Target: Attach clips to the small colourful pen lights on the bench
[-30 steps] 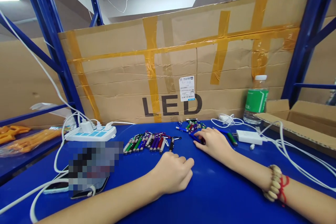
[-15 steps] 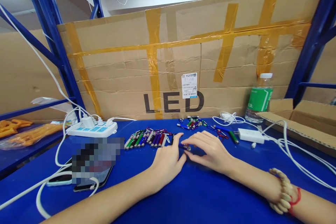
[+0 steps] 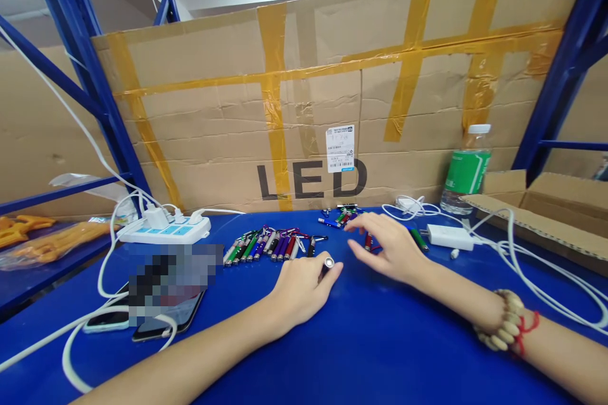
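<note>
My left hand (image 3: pixel 298 288) is closed around a small keychain flashlight (image 3: pixel 328 263), whose round silver end points up towards me between thumb and forefinger. To the left of that hand, a row of metal keychain flashlights (image 3: pixel 261 248) in silver, green, blue, purple, red and black lies side by side, with clips at the far ends. My right hand (image 3: pixel 392 250) hovers with its fingers apart at the right side of a loose cluster of similar flashlights (image 3: pixel 329 223). A red flashlight (image 3: pixel 368 241) shows between its thumb and fingers, apparently on the table behind. A green flashlight (image 3: pixel 418 239) lies partly hidden beyond that hand.
A white power strip (image 3: pixel 164 231) and two phones (image 3: pixel 168 323) with cables lie on the left. On the right are a white adapter (image 3: pixel 450 237), coiled cables, a green-labelled bottle (image 3: pixel 465 174) and an open cardboard box (image 3: pixel 560 209). A tall cardboard sheet (image 3: pixel 213 133) closes off the back.
My right hand has left the flashlight in my left hand and moved right, its fingers spreading. The held flashlight has turned so its end faces me. The view has shifted slightly.
</note>
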